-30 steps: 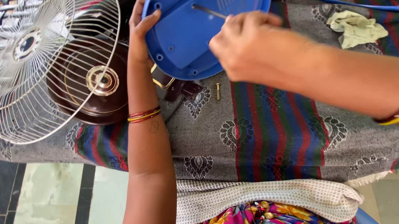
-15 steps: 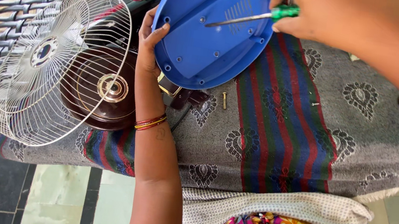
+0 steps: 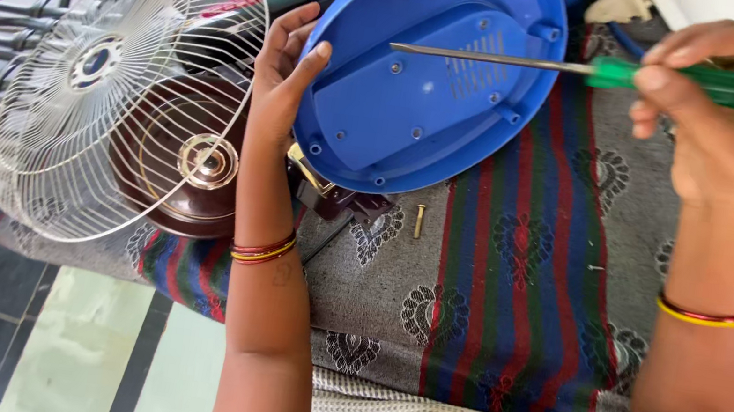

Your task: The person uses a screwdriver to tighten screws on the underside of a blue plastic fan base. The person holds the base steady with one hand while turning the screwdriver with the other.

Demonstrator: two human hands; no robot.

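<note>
My left hand [image 3: 282,72] has its fingers closed around the left rim of the blue fan base [image 3: 430,82], tilted up off the patterned cloth [image 3: 507,291]. My right hand [image 3: 720,111] has its fingers clamped on the green-handled screwdriver [image 3: 593,71], its tip lying over the underside. In my judgement, seat the tip squarely before turning; a loose screw [image 3: 419,220] lies near.

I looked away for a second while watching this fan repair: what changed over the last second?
The right hand drew back to the right with the green-handled screwdriver, so its tip now lies over the blue base cover's middle. The left hand stays on the cover's rim, and the wire fan guard and loose screw lie as before.
</note>
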